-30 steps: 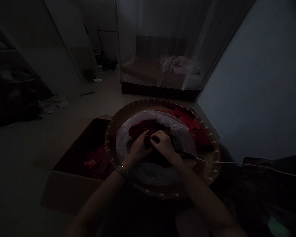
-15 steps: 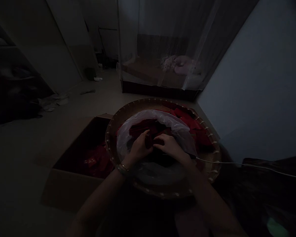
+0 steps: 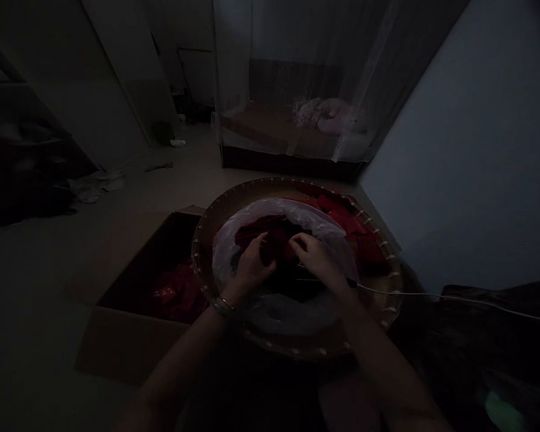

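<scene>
The room is very dark. A round woven basket tray (image 3: pixel 234 207) lies in front of me with a clear plastic bag (image 3: pixel 261 213) on it, full of dark red pieces (image 3: pixel 276 231). More red pieces (image 3: pixel 351 222) lie loose on the tray's far right. My left hand (image 3: pixel 252 267), with a bangle at the wrist, and my right hand (image 3: pixel 315 258) are both inside the bag's mouth. Each hand's fingers are pinched on a small red piece between them. A thin white cable (image 3: pixel 432 295) runs from beside my right wrist off to the right.
An open cardboard box (image 3: pixel 135 336) with red items inside stands left of the tray. Beyond it are a bed under a mosquito net (image 3: pixel 297 120), a wall at right (image 3: pixel 468 150) and scattered clutter on the floor at left (image 3: pixel 94 186).
My hands have shifted slightly up and apart inside the bag, the right hand moving a little to the right while still working the red piece.
</scene>
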### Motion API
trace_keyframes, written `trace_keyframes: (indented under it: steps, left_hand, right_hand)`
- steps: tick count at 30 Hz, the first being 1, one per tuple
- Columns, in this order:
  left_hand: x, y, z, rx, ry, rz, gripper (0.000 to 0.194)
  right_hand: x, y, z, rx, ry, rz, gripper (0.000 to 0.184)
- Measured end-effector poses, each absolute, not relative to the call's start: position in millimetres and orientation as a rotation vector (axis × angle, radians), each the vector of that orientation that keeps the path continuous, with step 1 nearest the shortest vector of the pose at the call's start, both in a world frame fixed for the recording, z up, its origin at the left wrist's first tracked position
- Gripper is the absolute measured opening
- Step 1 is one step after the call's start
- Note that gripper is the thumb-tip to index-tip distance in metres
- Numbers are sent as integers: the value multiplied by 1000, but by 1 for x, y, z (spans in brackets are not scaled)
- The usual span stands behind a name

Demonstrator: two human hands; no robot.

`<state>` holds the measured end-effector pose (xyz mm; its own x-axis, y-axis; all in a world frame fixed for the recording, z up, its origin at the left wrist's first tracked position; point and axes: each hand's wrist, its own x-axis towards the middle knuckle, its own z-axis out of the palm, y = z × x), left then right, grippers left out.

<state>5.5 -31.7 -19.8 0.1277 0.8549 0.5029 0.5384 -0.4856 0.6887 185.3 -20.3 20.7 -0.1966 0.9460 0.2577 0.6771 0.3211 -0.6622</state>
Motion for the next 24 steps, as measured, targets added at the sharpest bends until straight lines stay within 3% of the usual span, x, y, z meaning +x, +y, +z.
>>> trace_keyframes:
  steps: [3,7,16,24]
  left_hand:
    - [6,-30,-20,2043,1415,1373,66]
    - [6,-30,-19,2059,1432,1398,65]
    - [6,-29,-21,2047,1459,1401,64]
    - [5,-30,-20,2065,1445,1411,63]
  right_hand:
    - [185,-21,3,-1406,-2409,691,21]
    - [170,-26,-20,-1433,-2707,515,40]
    - [156,-21,-35,-1487,-2623,571,33]
    - [175,-17,-14,-1524,-2436,655,24]
